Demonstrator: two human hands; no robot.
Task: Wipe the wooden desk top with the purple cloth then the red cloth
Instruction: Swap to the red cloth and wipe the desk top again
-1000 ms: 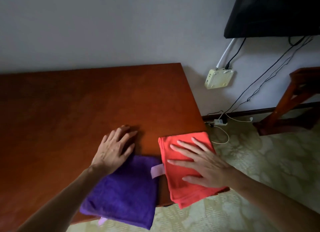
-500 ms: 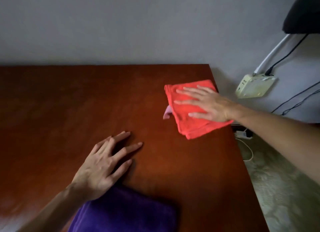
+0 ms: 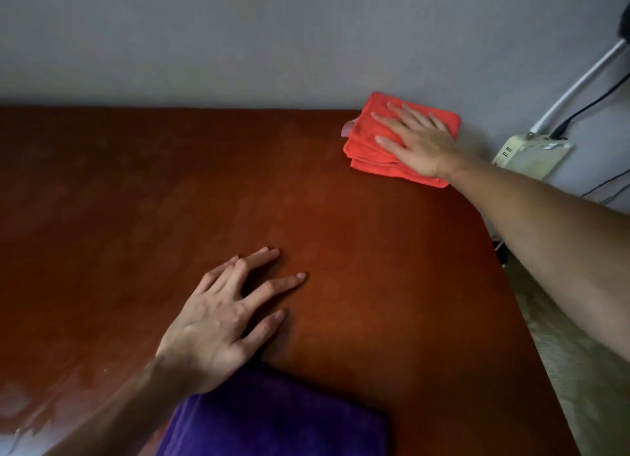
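The wooden desk top point(image 3: 136, 217) fills most of the head view. A folded red cloth point(image 3: 368, 148) lies at the desk's far right corner, against the wall. My right hand point(image 3: 416, 142) presses flat on it with fingers spread. A folded purple cloth point(image 3: 279, 418) lies at the near edge, partly cut off by the frame. My left hand point(image 3: 221, 319) rests flat on the bare wood just beyond the purple cloth, fingers apart, its wrist over the cloth's far edge.
The grey wall point(image 3: 238, 39) runs along the desk's back edge. A cream power box point(image 3: 531, 155) with a white conduit and black cables point(image 3: 579, 111) hangs on the wall right of the desk. Patterned floor point(image 3: 586, 370) lies past the right edge.
My right hand has slid the red cloth from the near right edge up along the right side to the far corner. My left hand has come off the purple cloth onto the wood.
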